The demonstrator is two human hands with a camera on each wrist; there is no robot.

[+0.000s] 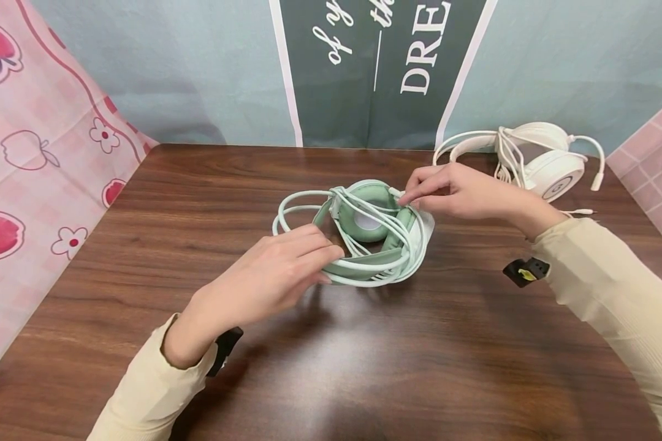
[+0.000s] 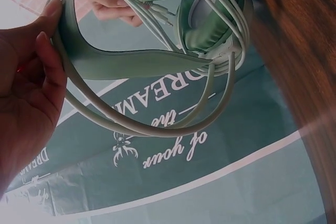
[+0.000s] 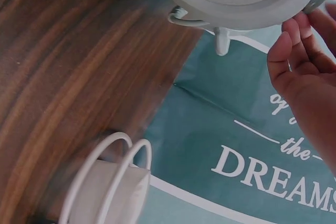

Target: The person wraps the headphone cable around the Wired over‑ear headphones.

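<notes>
A pale green headset (image 1: 383,260) is in the middle of the head view, its cable (image 1: 358,205) bundled in loops around the ear cups. My left hand (image 1: 270,269) grips the headband with thumb and fingers, on the near left side. In the left wrist view, the headband (image 2: 131,65) runs from those fingers toward the green ear cushions (image 2: 205,24). My right hand (image 1: 469,193) pinches the cable beside the far right ear cup. In the right wrist view, its bent fingertips are at the rim of the white outer cup (image 3: 236,3), which has a blue arc.
A white headset (image 1: 546,153) with a bundled cable and a microphone boom lies at the back right of the brown wooden table (image 1: 198,202). Behind the table hangs a grey-green cloth with lettering (image 1: 353,73). A pink patterned cloth (image 1: 44,184) borders the left side.
</notes>
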